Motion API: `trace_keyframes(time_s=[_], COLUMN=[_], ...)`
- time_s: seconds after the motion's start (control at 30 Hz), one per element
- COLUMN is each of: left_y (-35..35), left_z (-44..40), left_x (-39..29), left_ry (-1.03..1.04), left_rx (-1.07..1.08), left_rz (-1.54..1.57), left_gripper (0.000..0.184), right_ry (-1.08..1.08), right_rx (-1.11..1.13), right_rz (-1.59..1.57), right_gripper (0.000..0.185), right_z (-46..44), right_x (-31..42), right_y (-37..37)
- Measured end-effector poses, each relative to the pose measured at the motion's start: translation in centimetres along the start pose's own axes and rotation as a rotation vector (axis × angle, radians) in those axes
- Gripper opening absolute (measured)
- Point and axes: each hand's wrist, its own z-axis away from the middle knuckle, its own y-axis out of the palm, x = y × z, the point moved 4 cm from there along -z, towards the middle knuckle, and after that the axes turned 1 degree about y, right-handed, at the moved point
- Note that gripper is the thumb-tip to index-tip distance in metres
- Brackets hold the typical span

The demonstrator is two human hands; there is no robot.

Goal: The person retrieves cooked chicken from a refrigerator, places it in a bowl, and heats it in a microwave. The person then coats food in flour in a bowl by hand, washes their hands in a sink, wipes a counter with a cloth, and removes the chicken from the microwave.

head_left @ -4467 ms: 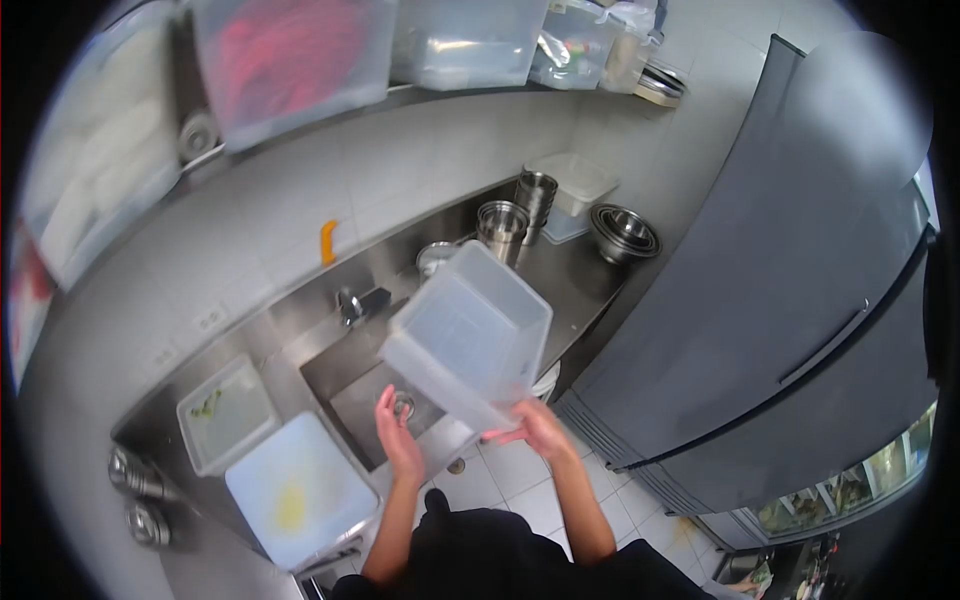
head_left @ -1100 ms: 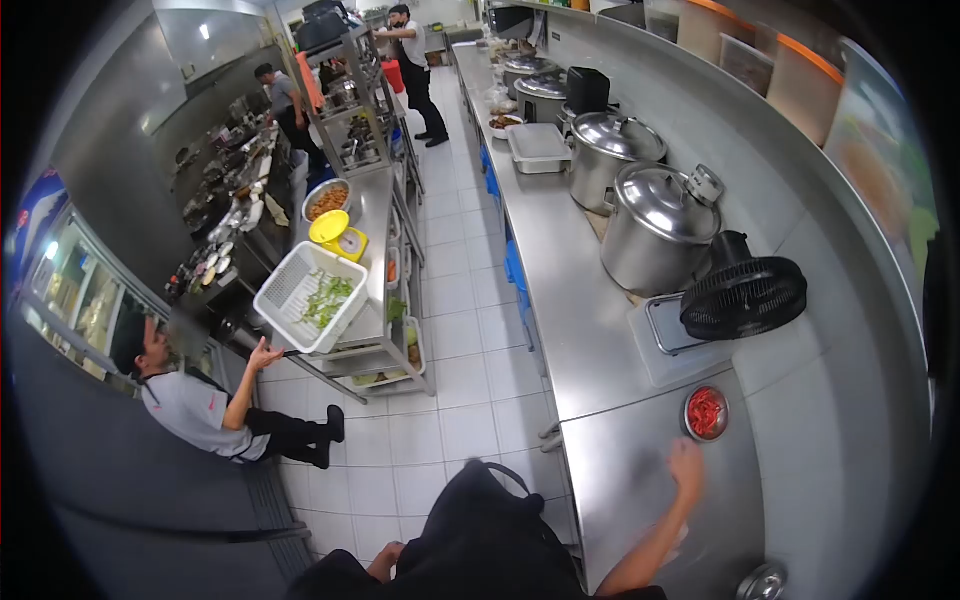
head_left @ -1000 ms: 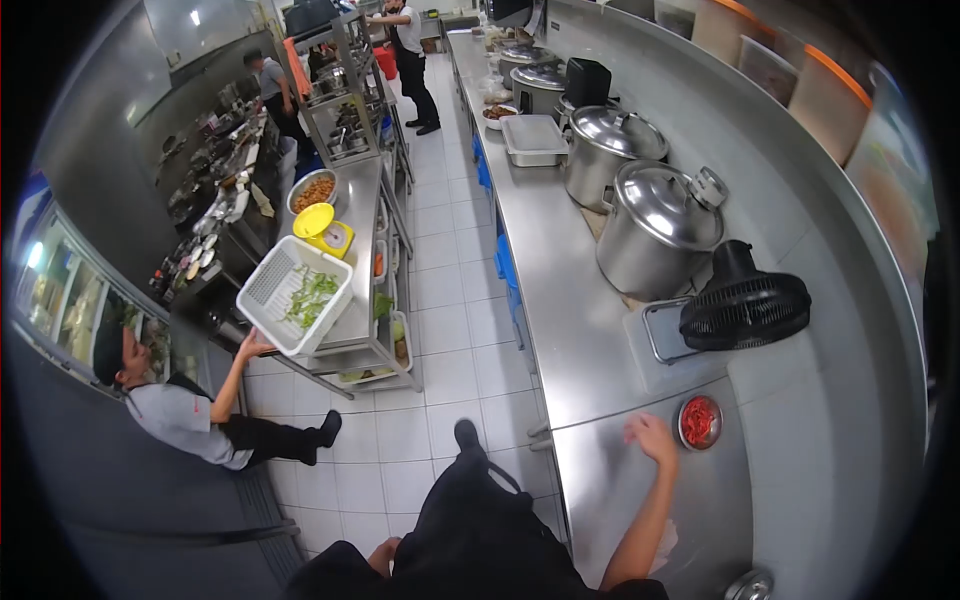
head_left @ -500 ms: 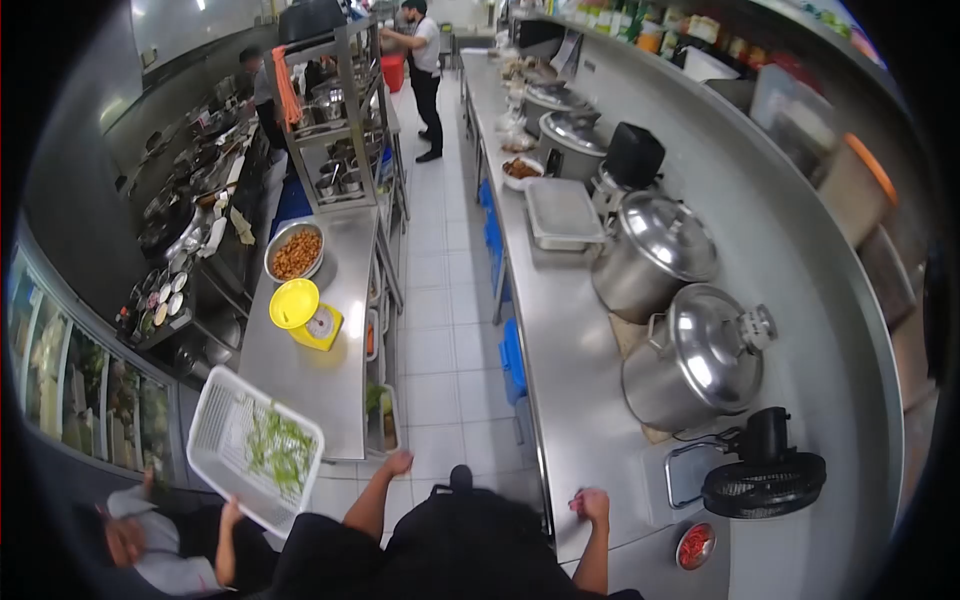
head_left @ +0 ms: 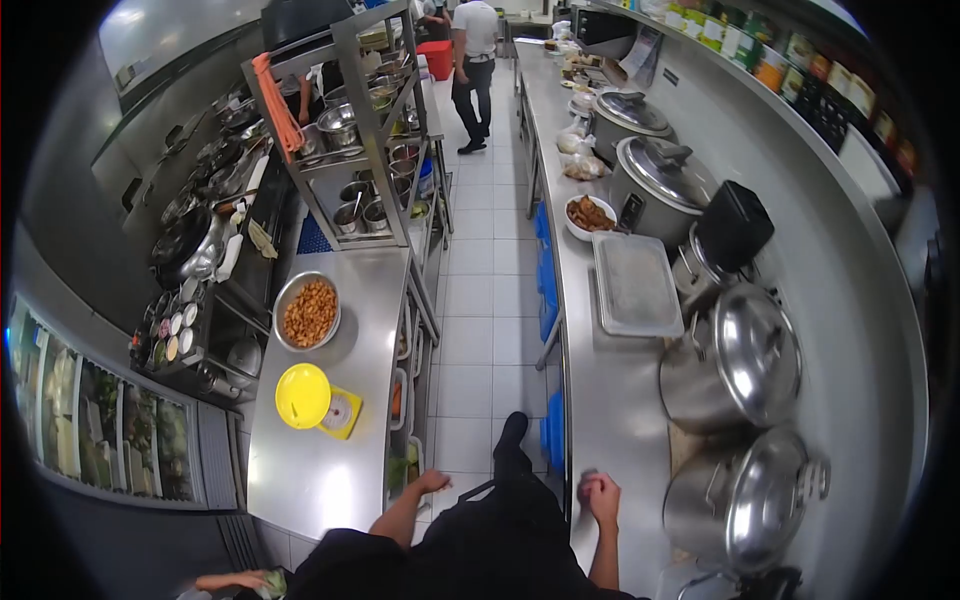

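Observation:
My left hand (head_left: 434,482) hangs over the aisle beside the left steel table, its fingers curled in, with nothing showing in it. At the edge of the right steel counter, my right hand (head_left: 601,495) is closed around a small dark reddish thing (head_left: 588,481), too blurred to name. On the left table, the nearest thing to my left hand is a yellow scale (head_left: 340,412) with a yellow pan (head_left: 302,395). Behind it sits a metal bowl of brown diced food (head_left: 310,312). Large lidded steel pots (head_left: 730,500) stand to the right of my right hand.
A tiled aisle (head_left: 466,340) runs ahead between table and counter. A person (head_left: 474,70) stands in it farther on. At the lower left, another person's arm (head_left: 225,580) shows beside something green. A lidded tray (head_left: 637,285) and rice cookers (head_left: 665,172) line the right counter.
I have moved forward along the aisle, so the scale, bowl and pots are closer. The co-worker's white basket of greens has left view. The person ahead has turned away.

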Motion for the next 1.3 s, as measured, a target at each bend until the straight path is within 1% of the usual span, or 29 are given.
trace_keyframes(time_s=[0.03,0.07,0.1,0.13,0.17,0.23,0.27,0.3,0.37,0.43,0.5,0.57,0.6,0.63,0.7,0.73,0.8,0.83,0.9,0.93,0.97,1.0,1.03,1.1,1.13,1.17,1.23,1.3], left_y=[-2.7,-4.2,-7.0,-10.1,-11.5,-14.7,-17.0,-19.5,-24.1,-29.3,-36.1,-43.2,-46.8,-49.8,-57.3,-61.6,-68.3,-71.3,-76.7,-79.1,-80.8,-83.4,-87.3,-90.7,-92.4,-93.7,-96.7,-99.0], left_z=[0.6,2.3,3.8,4.5,3.7,2.0,1.7,0.6,-2.1,-4.9,-8.7,-13.0,-15.1,-17.0,-21.0,-22.0,-25.6,-27.5,-31.5,-33.7,-36.2,-39.3,-40.5,-44.9,-47.1,-49.6,-54.0,-59.4], left_x=[0.0,-0.5,-2.4,-4.8,-5.0,-6.0,-8.6,-10.8,-14.7,-21.3,-28.5,-35.0,-37.3,-39.0,-42.5,-46.0,-52.2,-55.4,-61.4,-63.8,-63.8,-65.5,-69.0,-71.5,-72.8,-74.4,-77.6,-80.6], left_ry=[-0.069,-0.141,-0.228,-0.315,-0.352,-0.415,-0.399,-0.327,-0.180,-0.037,0.091,0.207,0.270,0.418,0.740,0.889,1.052,1.127,1.141,1.162,1.120,1.223,1.151,1.102,1.071,1.026,0.932,0.865], left_rx=[0.025,0.045,-0.003,-0.052,-0.061,-0.084,-0.131,-0.227,-0.423,-0.435,-0.411,-0.350,-0.321,-0.145,0.243,0.379,0.622,0.739,0.878,1.035,1.099,1.199,1.162,1.324,1.405,1.458,1.561,1.659], left_rz=[0.022,0.054,0.149,0.245,0.410,0.736,0.750,0.816,0.941,0.989,1.005,1.039,1.054,1.218,1.500,1.432,1.235,1.126,1.003,0.939,0.991,1.009,1.096,1.163,1.192,1.151,1.066,0.997], left_gripper=[0.044,0.044,0.045,0.045,0.045,0.045,0.043,0.042,0.043,0.045,0.046,0.049,0.050,0.054,0.061,0.066,0.067,0.068,0.071,0.074,0.077,0.081,0.081,0.086,0.088,0.092,0.100,0.109], right_ry=[-0.064,-0.047,-0.030,-0.100,-0.168,-0.281,-0.417,-0.549,-0.805,-0.736,-0.868,-0.813,-0.822,-0.823,-0.461,-0.355,-0.110,-0.126,-0.153,-0.246,-0.320,-0.389,-0.451,-0.314,-0.289,-0.273,-0.347,-0.416], right_rx=[0.031,0.076,0.121,0.177,0.233,0.358,0.410,0.456,0.456,0.528,0.549,0.802,1.035,1.268,1.587,1.675,1.824,1.809,1.772,1.724,1.594,1.462,1.327,1.270,1.342,1.411,1.493,1.177], right_rz=[0.010,0.021,0.032,-0.030,-0.093,-0.054,0.047,0.153,0.324,0.365,0.201,0.115,0.033,-0.051,-0.200,-0.299,-0.510,-0.534,-0.599,-0.585,-0.524,-0.462,-0.401,-0.351,-0.370,-0.362,-0.797,-0.615], right_gripper=[0.022,0.021,0.021,0.021,0.020,0.020,0.020,0.020,0.020,0.023,0.023,0.024,0.024,0.024,0.027,0.029,0.033,0.034,0.035,0.033,0.030,0.026,0.023,0.017,0.019,0.020,0.025,0.028], right_z=[-4.1,-8.0,-11.9,-17.0,-22.2,-31.1,-35.0,-38.5,-44.6,-49.5,-52.6,-54.1,-54.4,-54.7,-57.8,-60.2,-65.5,-68.7,-75.1,-77.6,-80.0,-83.0,-86.4,-93.5,-96.3,-99.7,-104.8,-109.9], right_x=[2.4,6.1,10.0,12.0,13.9,21.1,25.6,29.9,37.1,42.5,47.4,49.9,51.4,52.7,54.7,56.0,59.0,60.7,63.7,67.2,69.3,70.8,72.1,73.5,73.4,73.3,75.0,78.4], right_y=[1.6,3.1,4.4,6.3,8.4,12.4,14.3,15.9,19.2,22.4,26.0,31.6,33.8,35.5,38.1,39.4,40.9,41.9,43.8,42.7,42.3,41.8,41.2,41.1,40.0,38.7,38.4,38.4])
